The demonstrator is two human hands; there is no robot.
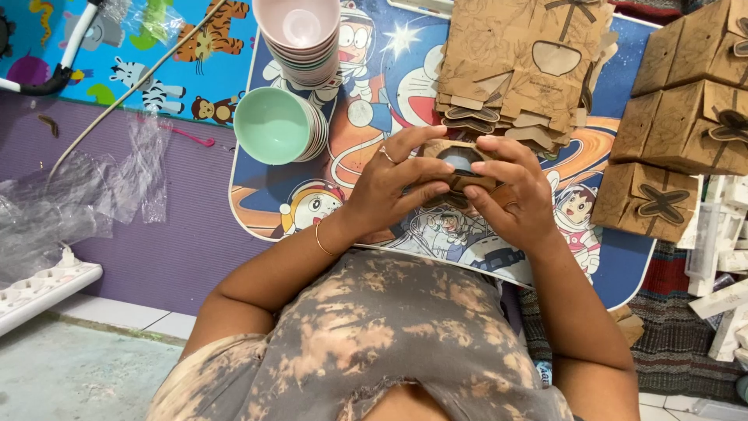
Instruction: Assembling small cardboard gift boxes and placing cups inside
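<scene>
Between both hands, a small brown cardboard box (461,165) with an oval window is being folded into shape. It is clasped on one side by the left hand (389,187) and on the other by the right hand (510,195), fingers curled tight around it. Just beyond the grip, a stack of flat box blanks (522,70) is seen; finished boxes (686,117) are piled off to the right. Firm pressing of the flaps seems to be called for next.

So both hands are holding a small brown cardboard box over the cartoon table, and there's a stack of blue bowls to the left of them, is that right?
Not quite. The head view shows the bowls left of the hands are green, with a pink stack behind them, not blue. The rest holds: the left hand and right hand both hold a small brown box over the cartoon table.
</scene>
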